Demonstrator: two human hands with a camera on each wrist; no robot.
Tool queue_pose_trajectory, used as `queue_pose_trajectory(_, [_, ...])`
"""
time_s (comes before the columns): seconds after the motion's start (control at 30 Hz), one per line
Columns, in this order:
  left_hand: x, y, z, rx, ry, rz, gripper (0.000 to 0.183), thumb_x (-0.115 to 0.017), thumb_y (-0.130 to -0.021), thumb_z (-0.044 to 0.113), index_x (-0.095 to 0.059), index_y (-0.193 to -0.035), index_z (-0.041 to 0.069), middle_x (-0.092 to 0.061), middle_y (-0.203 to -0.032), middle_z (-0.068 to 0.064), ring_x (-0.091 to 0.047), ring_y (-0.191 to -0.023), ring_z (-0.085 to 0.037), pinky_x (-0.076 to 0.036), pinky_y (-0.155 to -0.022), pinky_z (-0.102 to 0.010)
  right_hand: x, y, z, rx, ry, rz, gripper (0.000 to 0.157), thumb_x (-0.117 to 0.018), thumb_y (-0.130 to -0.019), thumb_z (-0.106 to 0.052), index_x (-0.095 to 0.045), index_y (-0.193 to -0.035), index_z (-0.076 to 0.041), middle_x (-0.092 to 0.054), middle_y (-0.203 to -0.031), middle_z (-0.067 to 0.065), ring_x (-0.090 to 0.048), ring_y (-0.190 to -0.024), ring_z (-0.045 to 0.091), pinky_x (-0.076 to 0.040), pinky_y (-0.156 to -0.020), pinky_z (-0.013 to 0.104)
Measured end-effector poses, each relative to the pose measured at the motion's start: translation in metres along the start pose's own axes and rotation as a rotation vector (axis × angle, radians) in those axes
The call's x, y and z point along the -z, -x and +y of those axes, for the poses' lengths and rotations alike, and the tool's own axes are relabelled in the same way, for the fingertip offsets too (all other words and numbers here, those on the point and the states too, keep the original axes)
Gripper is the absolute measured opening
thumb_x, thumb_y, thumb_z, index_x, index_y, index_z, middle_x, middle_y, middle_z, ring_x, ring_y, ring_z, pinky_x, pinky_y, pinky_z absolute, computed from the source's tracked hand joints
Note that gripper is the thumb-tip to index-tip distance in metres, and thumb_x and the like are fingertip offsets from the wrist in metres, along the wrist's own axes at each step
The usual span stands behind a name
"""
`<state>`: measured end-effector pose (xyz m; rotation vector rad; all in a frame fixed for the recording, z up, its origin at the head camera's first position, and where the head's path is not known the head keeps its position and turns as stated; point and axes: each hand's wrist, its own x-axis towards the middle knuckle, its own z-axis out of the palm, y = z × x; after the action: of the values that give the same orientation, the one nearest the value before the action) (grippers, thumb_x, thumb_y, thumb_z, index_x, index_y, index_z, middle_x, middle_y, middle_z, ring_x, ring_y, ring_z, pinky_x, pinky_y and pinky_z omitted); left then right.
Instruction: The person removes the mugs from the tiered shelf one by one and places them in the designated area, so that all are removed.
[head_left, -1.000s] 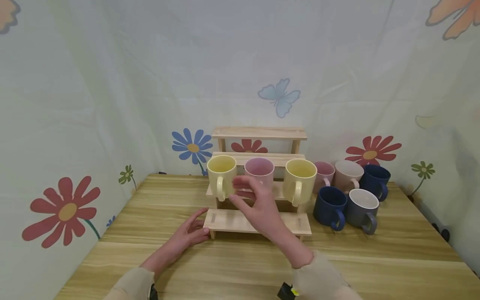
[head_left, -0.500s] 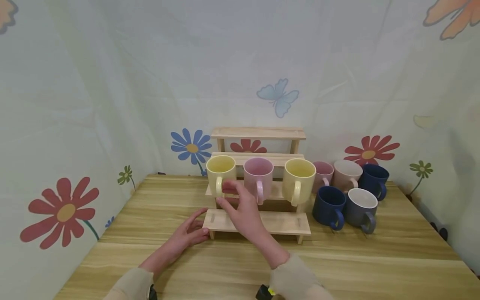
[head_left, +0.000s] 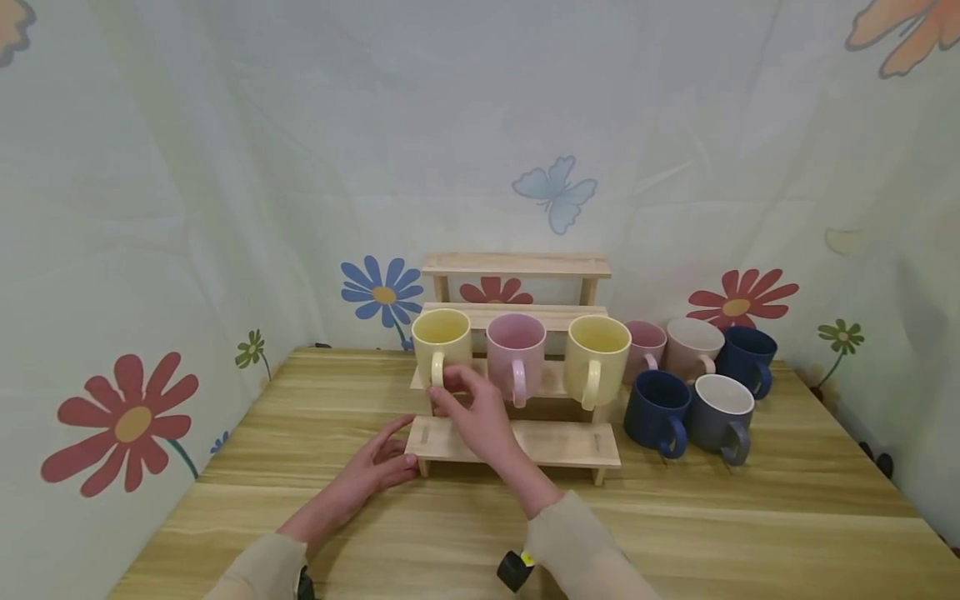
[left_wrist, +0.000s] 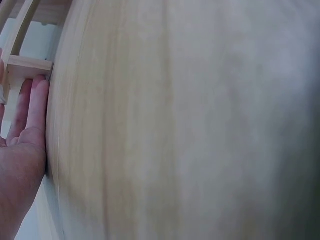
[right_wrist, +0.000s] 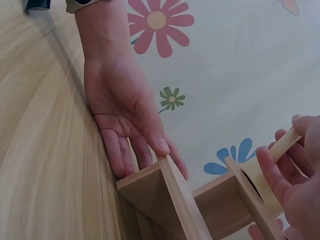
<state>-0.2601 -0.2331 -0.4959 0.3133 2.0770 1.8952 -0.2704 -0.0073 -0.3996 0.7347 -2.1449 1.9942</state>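
Right Hand at a Mug Handle, Left Hand at the Stand

We viewed two bare hands working at a pale wooden four-step stand (head_left: 555,442), set on a wood-grained tabletop (head_left: 225,533). The right hand (head_left: 476,417) pinched the looped handle (head_left: 437,369) of a glossy pale-yellow cylindrical mug (head_left: 453,354). In the right wrist view, we saw digits on both sides of that handle. The mug was upright on the second step from the bottom, at the left end of its row, with its handle facing us.

The left hand (head_left: 375,468) was relaxed and unclenched: its extended fingers lay against the left end of the lowest step, and its thumb touched the front corner.

On the same step as the gripped mug, we noted a lilac-pink cylindrical mug (head_left: 531,354) in the middle and a second pale-yellow mug (head_left: 609,358) at the right, both upright and spaced apart.

To the right of the stand, five mugs were grouped upright on the tabletop. At the back we identified a small dusty-pink mug (head_left: 647,340), a pale blush-pink mug (head_left: 693,343) and a dark-blue mug (head_left: 742,357); in front were another dark-blue mug (head_left: 651,417) and a slate-grey mug with a white interior (head_left: 712,425). A white cloth backdrop (head_left: 300,125) printed with flowers hung behind.
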Motion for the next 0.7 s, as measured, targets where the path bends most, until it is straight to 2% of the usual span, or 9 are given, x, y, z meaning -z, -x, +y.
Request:
queue_pose_trajectory(0.1, [0.0003,0.0000,0.0010,0.010,0.001,0.000,0.072,-0.061,-0.099,0.022,-0.019,-0.158,0.027,-0.042,-0.145,-0.027,-0.059,-0.122,-0.024,-0.053,-0.102,-0.033,0.0000,-0.0039,0.0004,-0.022,-0.027,-0.009,0.024,-0.065,-0.096,-0.017,-0.065,-0.116,-0.003,-0.067,-0.108,0.017,-0.066,-0.098,0.026,-0.061,-0.084,0.037])
queue_pose_trajectory(0.23, [0.0003,-0.0002,0.0018,0.025,-0.001,0.002,0.073,-0.062,-0.098,0.023,-0.019,-0.158,0.027,-0.042,-0.145,-0.027,-0.060,-0.122,-0.023,-0.053,-0.102,-0.034,0.0010,-0.0080,-0.0008,-0.061,-0.039,-0.019,0.023,-0.062,-0.097,-0.014,-0.064,-0.116,0.000,-0.066,-0.105,0.020,-0.065,-0.097,0.033,-0.061,-0.080,0.026])
queue_pose_trajectory(0.33, [0.0004,-0.0004,0.0017,0.026,0.001,0.006,0.073,-0.062,-0.098,0.023,-0.020,-0.157,0.027,-0.042,-0.145,-0.027,-0.060,-0.122,-0.024,-0.053,-0.102,-0.034,0.0012,-0.0100,-0.0018,-0.076,-0.048,-0.028,0.022,-0.062,-0.097,-0.012,-0.064,-0.114,0.002,-0.066,-0.104,0.023,-0.064,-0.097,0.041,-0.061,-0.077,0.022])
queue_pose_trajectory(0.43, [0.0005,-0.0010,0.0015,0.025,0.000,0.010,0.072,-0.062,-0.098,0.022,-0.020,-0.157,0.027,-0.042,-0.145,-0.027,-0.060,-0.122,-0.024,-0.053,-0.102,-0.034,0.0007,-0.0109,-0.0022,-0.075,-0.057,-0.026,0.021,-0.062,-0.097,-0.013,-0.065,-0.113,0.001,-0.067,-0.103,0.023,-0.064,-0.093,0.036,-0.062,-0.079,0.029])
queue_pose_trajectory(0.57, [-0.0002,-0.0009,0.0014,0.032,0.004,0.016,0.073,-0.063,-0.098,0.023,-0.020,-0.158,0.026,-0.042,-0.145,-0.027,-0.060,-0.121,-0.023,-0.053,-0.102,-0.035,-0.0004,-0.0106,-0.0021,-0.064,-0.096,-0.010,0.020,-0.064,-0.097,-0.017,-0.066,-0.111,-0.003,-0.067,-0.101,0.020,-0.062,-0.086,0.019,-0.061,-0.084,0.046])
queue_pose_trajectory(0.7, [-0.0007,0.0001,0.0016,0.034,0.008,0.023,0.074,-0.063,-0.098,0.023,-0.020,-0.158,0.025,-0.043,-0.145,-0.027,-0.060,-0.121,-0.023,-0.053,-0.103,-0.035,-0.0006,-0.0096,-0.0024,-0.052,-0.140,-0.003,0.020,-0.065,-0.096,-0.019,-0.065,-0.110,-0.004,-0.067,-0.101,0.021,-0.062,-0.085,0.013,-0.060,-0.085,0.051])
